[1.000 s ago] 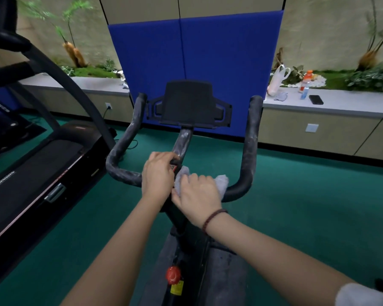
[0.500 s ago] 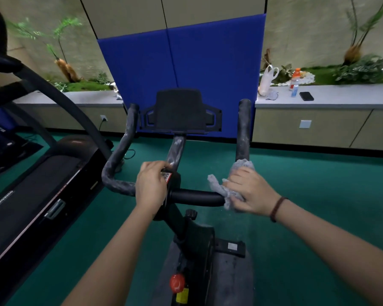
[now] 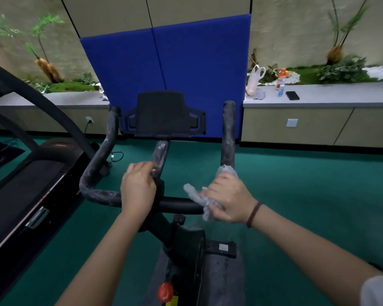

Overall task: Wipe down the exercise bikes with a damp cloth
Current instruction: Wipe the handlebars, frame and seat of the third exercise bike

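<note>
The person stood at the black, dust-streaked exercise bike (image 3: 186, 244) on the green carpet, both bare arms reaching forward to its black, curved handlebar (image 3: 93, 186). The left hand (image 3: 138, 191) was curled over the middle of the bar, right where the stem rose to the black tablet holder (image 3: 161, 113), fingers closed around the tube. The right hand (image 3: 229, 200), with a dark beaded bracelet (image 3: 253, 214) at the wrist, had its fingers wrapped round a crumpled pale grey cloth (image 3: 194, 194). The cloth was bunched against the right bend of the handlebar, where the crossbar turned up into the right horn, one loose end trailing over the crossbar toward the centre. A round red knob (image 3: 165, 292) showed low on the frame.

A black treadmill (image 3: 20, 195) stood just beside the bike on the left. Behind was a blue padded wall panel (image 3: 164, 67). On the grey ledge (image 3: 341, 99) to the right lay a black phone (image 3: 292, 95), an orange-capped bottle (image 3: 281, 81) and a white plastic bag (image 3: 254, 80).
</note>
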`<state>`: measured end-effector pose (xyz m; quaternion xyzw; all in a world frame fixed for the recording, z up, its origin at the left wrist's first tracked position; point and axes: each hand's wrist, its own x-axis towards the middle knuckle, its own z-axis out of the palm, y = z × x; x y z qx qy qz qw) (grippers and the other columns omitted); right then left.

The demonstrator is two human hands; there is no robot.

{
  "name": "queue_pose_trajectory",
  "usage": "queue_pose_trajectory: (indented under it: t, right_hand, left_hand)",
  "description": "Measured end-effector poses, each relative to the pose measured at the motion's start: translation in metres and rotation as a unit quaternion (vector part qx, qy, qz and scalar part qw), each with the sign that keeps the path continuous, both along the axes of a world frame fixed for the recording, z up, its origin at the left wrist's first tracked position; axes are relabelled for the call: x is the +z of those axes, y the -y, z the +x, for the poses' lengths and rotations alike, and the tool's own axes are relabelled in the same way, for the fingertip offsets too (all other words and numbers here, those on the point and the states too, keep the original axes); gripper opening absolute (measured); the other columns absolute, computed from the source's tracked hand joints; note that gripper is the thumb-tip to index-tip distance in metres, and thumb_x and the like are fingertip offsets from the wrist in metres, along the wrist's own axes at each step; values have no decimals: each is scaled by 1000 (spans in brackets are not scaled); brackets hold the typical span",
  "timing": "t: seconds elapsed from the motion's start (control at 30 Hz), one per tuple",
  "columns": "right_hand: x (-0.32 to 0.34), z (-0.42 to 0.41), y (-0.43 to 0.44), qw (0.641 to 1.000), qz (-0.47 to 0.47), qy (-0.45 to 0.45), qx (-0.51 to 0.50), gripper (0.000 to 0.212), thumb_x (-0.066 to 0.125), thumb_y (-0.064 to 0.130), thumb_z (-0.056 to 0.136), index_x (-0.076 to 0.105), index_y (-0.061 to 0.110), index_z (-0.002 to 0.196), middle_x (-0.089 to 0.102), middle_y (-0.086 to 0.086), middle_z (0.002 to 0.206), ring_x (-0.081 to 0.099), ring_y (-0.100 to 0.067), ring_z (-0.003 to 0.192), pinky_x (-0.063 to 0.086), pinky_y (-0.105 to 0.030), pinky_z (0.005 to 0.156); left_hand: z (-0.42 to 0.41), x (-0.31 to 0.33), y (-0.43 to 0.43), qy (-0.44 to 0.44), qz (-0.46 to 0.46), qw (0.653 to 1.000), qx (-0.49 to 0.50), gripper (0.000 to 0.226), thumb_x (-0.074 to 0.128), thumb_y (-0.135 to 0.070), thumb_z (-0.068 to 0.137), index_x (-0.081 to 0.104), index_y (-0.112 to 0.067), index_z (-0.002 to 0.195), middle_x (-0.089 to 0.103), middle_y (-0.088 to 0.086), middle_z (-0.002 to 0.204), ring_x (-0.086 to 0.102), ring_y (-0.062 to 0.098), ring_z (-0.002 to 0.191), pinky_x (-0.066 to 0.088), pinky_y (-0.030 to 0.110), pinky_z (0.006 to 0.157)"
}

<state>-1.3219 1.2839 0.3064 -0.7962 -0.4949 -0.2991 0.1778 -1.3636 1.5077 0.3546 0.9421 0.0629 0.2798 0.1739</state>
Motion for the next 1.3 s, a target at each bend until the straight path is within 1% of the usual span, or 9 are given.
queue_pose_trajectory:
  t: [0.1,0.3,0.57,0.7,0.8,0.87,0.97,1.2,1.3]
  right_hand:
    - [9,30,20,997,-6,-68,35,44,31,32,90,66,5,85,64,-8,77,55,-24,75,37,-35,84]
    - [34,103,25,992,-48,-116,1,42,33,30,84,65,3,84,63,-12,81,56,-29,77,37,-39,81]
    - [76,180,21,979,-179,90,-39,37,32,30,86,60,10,73,59,-7,71,53,-26,72,32,-38,83]
    - [91,198,18,977,-175,91,-81,40,30,32,84,59,11,67,55,-6,66,50,-25,69,30,-37,78]
    - [99,201,15,984,-127,7,-124,42,23,38,81,52,13,66,51,-5,69,45,-25,68,28,-33,68]
    - [107,203,11,976,-24,-152,-152,38,23,38,84,44,14,62,47,-5,66,45,-27,65,29,-32,59]
    - [111,209,4,905,112,-354,-209,39,35,28,91,36,13,56,41,-7,59,41,-25,65,26,-33,52]
    - [93,195,4,797,281,-447,-294,51,29,42,94,58,1,102,54,-13,98,53,-28,91,39,-33,77]
    - [67,176,6,771,310,-477,-285,52,31,48,92,58,4,94,62,-19,102,60,-31,90,48,-37,78]
  left_hand:
    - [16,7,7,-1,-6,1000,-21,28,47,7,79,64,-2,99,65,14,100,51,33,96,42,40,80]
    - [29,2,2,-25,-39,999,12,21,46,-6,90,58,-3,107,58,18,110,46,34,101,37,40,85]
    - [26,2,0,-9,-55,998,34,18,49,0,84,59,-3,99,59,16,103,48,33,97,38,41,83]
    - [26,2,2,-5,-49,998,49,16,50,-1,84,59,-3,97,60,16,101,48,33,97,38,41,82]
    - [25,2,4,-3,-40,998,57,15,50,-1,84,60,-2,96,60,17,99,49,33,95,39,41,81]
    - [25,2,5,-6,-25,998,59,16,51,-1,84,60,-2,96,61,16,98,50,34,94,41,42,80]
    - [26,2,5,-3,-9,998,60,14,52,-1,82,61,-2,94,61,16,95,51,34,91,43,42,78]
    - [25,4,5,10,-12,998,58,12,51,0,83,60,-2,90,60,16,90,51,33,87,42,41,74]
    - [26,5,4,12,-7,998,57,11,50,-1,83,60,-1,90,60,16,90,51,33,86,42,41,72]
